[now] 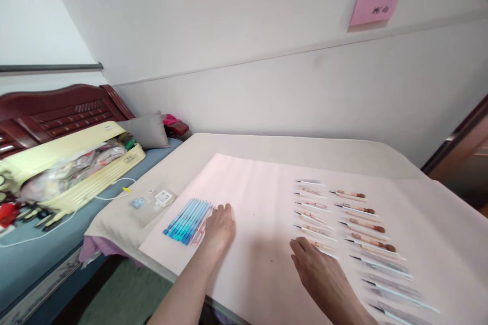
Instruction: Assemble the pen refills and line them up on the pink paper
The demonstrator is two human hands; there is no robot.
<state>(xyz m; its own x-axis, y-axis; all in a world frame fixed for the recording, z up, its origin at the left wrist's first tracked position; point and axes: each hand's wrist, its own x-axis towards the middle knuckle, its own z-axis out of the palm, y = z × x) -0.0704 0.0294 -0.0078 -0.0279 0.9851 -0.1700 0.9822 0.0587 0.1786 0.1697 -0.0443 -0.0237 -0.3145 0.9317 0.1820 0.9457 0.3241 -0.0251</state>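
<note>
My left hand (221, 222), fingers curled, rests at the right edge of a bundle of blue sticks (190, 216). Pink-and-white patterned sticks (198, 235) lie between the bundle and that hand; its fingertips are partly hidden. My right hand (314, 261) is closed over the nearest pen (324, 249) of a column of pens, with a thin tip showing at the fingers. Farther up that column lie several pens (311, 205), white sticks with dark points beside clear or patterned tubes. A second column of pens (366, 226) is to the right, some with brown ends.
A pale pink sheet (247, 183) covers much of the table (305, 147). Left of the bundle lie clear plastic packets (163, 198). Beyond the left edge is a bed (53, 249) with a cream case (129, 162) and a grey pillow (147, 129). A pink note (377, 2) hangs on the wall.
</note>
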